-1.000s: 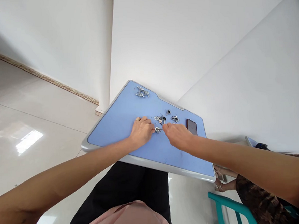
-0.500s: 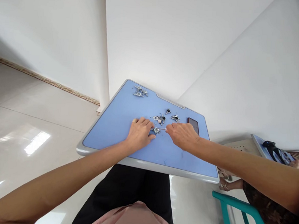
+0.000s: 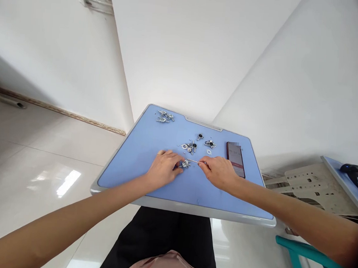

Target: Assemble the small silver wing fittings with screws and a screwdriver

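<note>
On the near half of the blue desk (image 3: 128,163), the left hand (image 3: 164,166) pinches a metal fitting (image 3: 185,164) between thumb and fingers, seemingly to keep it from turning. The right hand (image 3: 220,171) is closed on a thin driver (image 3: 193,161), its shaft aimed left, likely so that it bears against that hold. The fitting juts just past the left fingertips, in the gap between the hands and apart from the right fingers; whether the shaft's tip touches it is too small to tell. A phone (image 3: 235,159) lies beside the right hand, clear of that gap. Beyond sit a flat plate (image 3: 208,151) and a cluster of parts (image 3: 190,147), perhaps for easy reach. At the far left corner, more fittings (image 3: 165,117) lie well apart, maybe to avoid mixing.
</note>
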Demonstrator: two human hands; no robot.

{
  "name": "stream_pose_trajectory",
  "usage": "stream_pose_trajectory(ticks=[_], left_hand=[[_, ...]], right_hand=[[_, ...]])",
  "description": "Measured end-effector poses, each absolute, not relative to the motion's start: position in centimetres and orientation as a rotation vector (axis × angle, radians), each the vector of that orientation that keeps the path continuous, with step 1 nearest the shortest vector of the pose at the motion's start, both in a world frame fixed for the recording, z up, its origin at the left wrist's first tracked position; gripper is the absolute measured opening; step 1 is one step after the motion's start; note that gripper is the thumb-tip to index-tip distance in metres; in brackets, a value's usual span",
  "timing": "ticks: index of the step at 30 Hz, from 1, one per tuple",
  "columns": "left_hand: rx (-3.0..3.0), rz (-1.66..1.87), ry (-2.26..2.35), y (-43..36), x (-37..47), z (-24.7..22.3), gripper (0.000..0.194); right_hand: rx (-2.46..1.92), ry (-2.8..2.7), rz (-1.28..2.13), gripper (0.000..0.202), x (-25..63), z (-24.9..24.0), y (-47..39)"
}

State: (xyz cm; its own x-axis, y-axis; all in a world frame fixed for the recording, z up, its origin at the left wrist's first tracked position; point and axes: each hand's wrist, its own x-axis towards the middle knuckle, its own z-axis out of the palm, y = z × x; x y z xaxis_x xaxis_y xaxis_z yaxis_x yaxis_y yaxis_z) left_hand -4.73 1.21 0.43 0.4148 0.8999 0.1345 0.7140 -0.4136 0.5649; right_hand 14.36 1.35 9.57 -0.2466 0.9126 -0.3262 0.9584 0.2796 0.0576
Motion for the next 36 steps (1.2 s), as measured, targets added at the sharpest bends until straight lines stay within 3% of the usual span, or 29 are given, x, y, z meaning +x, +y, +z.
stream_pose_trajectory(ticks=[5,11,13,19,26,36], left_hand=[[2.24,0.441,1.352,-0.2,-5.8,2.2,0.004],[2.432,0.453,0.953,1.9,-4.8,3.0,0.057],[2.43,0.393,0.906,2.1,-4.0,2.6,0.051],[2.313,0.511,1.071,1.2,-2.9,0.7,0.01],[2.168,0.57,1.168,1.2,-2.3,0.7,0.006],[2.126,0.426,1.247,1.8,-1.7,2.2,0.008]], right_hand=[[1.905,2.305,-0.528,0.032,16.4,8.7,-0.1],[1.921,2.4,-0.689,0.03,19.2,7.5,-1.3],[1.897,2.446,-0.684,0.028,19.8,7.4,-1.7],[1.655,2.693,-0.444,0.027,20.1,7.5,-2.3],[1.321,2.644,-0.054,0.026,18.7,8.9,-1.3],[1.103,2.498,0.038,0.02,17.7,10.1,-0.2]])
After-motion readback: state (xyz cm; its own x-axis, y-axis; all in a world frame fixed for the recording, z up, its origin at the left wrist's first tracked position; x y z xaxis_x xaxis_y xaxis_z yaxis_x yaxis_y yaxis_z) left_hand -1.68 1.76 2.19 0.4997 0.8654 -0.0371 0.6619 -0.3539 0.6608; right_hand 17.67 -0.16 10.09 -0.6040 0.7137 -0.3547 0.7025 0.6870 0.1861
